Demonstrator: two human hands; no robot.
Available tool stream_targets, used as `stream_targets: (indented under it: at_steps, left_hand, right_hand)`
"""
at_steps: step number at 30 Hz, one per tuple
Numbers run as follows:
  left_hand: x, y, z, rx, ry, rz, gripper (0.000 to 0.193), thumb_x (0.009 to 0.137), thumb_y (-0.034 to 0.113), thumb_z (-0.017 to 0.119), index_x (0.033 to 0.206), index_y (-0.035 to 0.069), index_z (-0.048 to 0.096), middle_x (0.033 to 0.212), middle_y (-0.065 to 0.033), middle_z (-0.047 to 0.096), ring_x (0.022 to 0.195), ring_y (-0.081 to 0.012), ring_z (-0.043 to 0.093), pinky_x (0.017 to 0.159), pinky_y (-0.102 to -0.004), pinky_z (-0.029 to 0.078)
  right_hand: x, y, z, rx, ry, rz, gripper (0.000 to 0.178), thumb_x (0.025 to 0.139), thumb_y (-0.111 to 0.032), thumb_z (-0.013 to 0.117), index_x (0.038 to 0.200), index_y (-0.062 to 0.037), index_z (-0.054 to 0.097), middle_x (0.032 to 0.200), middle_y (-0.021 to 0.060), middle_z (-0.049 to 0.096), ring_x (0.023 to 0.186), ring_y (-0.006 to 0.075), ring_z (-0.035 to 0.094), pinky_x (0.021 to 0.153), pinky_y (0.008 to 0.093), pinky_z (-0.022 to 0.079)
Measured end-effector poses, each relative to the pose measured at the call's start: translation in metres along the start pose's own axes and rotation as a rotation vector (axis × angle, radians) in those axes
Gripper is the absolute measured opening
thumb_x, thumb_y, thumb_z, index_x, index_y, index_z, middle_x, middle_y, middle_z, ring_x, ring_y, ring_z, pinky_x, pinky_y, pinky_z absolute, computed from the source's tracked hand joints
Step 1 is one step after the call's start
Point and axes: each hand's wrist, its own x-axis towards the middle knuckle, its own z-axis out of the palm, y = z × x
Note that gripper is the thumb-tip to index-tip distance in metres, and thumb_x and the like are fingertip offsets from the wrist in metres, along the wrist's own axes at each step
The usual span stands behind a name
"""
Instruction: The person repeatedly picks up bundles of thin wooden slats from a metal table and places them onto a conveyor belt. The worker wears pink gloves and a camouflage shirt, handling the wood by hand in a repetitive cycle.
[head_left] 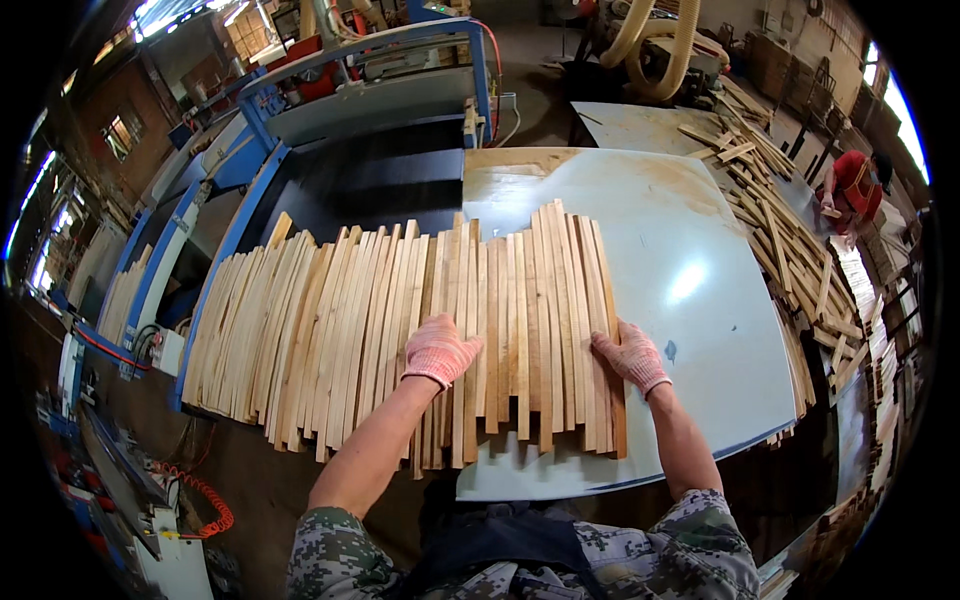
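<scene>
A wide row of pale wooden strips (345, 330) lies side by side, their ends uneven, across the dark belt and onto a light grey tabletop (700, 350). My left hand (440, 350), in a pinkish knitted glove, grips down on strips near the middle of the row, thumb toward the right; its fingertips are hidden. My right hand (633, 357), gloved alike, holds the row's right-hand edge, with its thumb over the outermost strips. A group of strips (530, 330) lies between the two hands, its near ends stepped.
A blue-framed machine (262, 120) with a dark belt (350, 185) stands beyond the row. Loose strips (775, 235) are heaped right of the tabletop. A person in red (852, 190) works at far right. Beige hoses (680, 50) hang behind; a red coiled hose (215, 505) is at lower left.
</scene>
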Motion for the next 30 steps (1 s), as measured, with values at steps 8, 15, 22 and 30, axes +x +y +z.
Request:
stream_targets:
  at_steps: [8,15,22,30]
  left_hand:
    - [-0.009,0.021,0.01,-0.204,-0.143,0.005,0.067,0.085,0.053,0.083,0.123,-0.001,0.07,0.127,-0.0238,0.071,0.115,-0.0386,0.071,0.102,-0.046,0.057]
    - [-0.039,0.039,0.06,-0.528,0.007,0.14,0.07,0.084,0.043,0.087,0.136,0.0,0.067,0.128,-0.0231,0.072,0.115,-0.0378,0.071,0.103,-0.0436,0.055]
    - [-0.069,-0.052,0.008,-1.232,-0.422,0.173,0.052,0.1,0.031,0.075,0.139,-0.004,0.068,0.11,-0.008,0.075,0.091,-0.0141,0.068,0.08,-0.0306,0.058]
    - [-0.051,-0.368,-0.013,-1.282,0.26,-0.121,0.047,0.1,0.025,0.076,0.138,-0.001,0.067,0.123,-0.0119,0.075,0.114,-0.0173,0.071,0.098,-0.032,0.056]
  right_hand:
    - [-0.009,0.031,-0.005,0.001,0.053,0.057,0.081,0.099,-0.063,0.064,0.152,-0.0029,0.055,0.141,0.0277,0.063,0.134,0.0426,0.061,0.112,0.0484,0.049]
    - [-0.027,0.075,-0.037,0.157,0.085,0.046,0.072,0.101,-0.054,0.067,0.148,0.0,0.058,0.131,0.0274,0.071,0.126,0.0412,0.067,0.109,0.0493,0.052]
    - [-0.044,0.037,-0.028,-0.123,0.456,0.055,0.085,0.095,-0.028,0.078,0.166,-0.0021,0.039,0.142,0.024,0.058,0.137,0.0372,0.056,0.115,0.0433,0.048]
    - [-0.085,-0.115,0.037,0.487,0.231,-0.273,0.07,0.097,-0.013,0.076,0.16,0.001,0.049,0.13,0.0161,0.066,0.119,0.0241,0.066,0.104,0.0367,0.055]
